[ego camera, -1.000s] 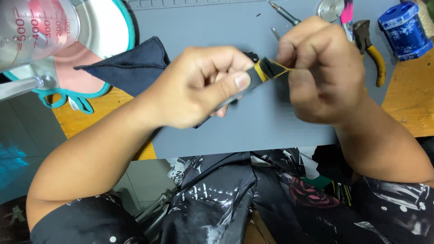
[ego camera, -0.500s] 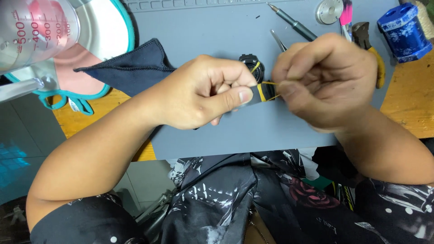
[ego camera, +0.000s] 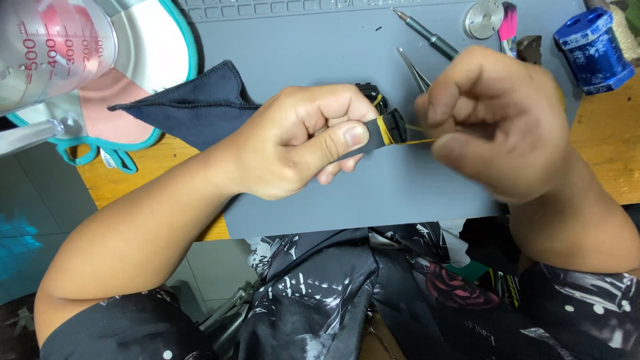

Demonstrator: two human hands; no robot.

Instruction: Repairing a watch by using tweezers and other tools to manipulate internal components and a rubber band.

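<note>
Black strap point(ego camera: 385, 130) wound with yellow thread point(ego camera: 415, 141) sits pinched in the left hand point(ego camera: 293, 143) above the grey mat point(ego camera: 320, 53); the right hand point(ego camera: 497, 120), closed, pulls the thread taut

Wooden workbench point(ego camera: 603, 157) w/ a grey work mat point(ego camera: 320, 40) covering most of its top. On the mat: dark navy cloth point(ego camera: 200, 103) at left, screwdriver point(ego camera: 427, 37) and tweezers point(ego camera: 412, 67) near the back, round metal disc point(ego camera: 483, 18), pink brush point(ego camera: 508, 20). Blue cylindrical tin point(ego camera: 593, 50) sits at the mat's right edge. Teal-rimmed round object point(ego camera: 150, 60) overlaps the mat's left edge.
</note>
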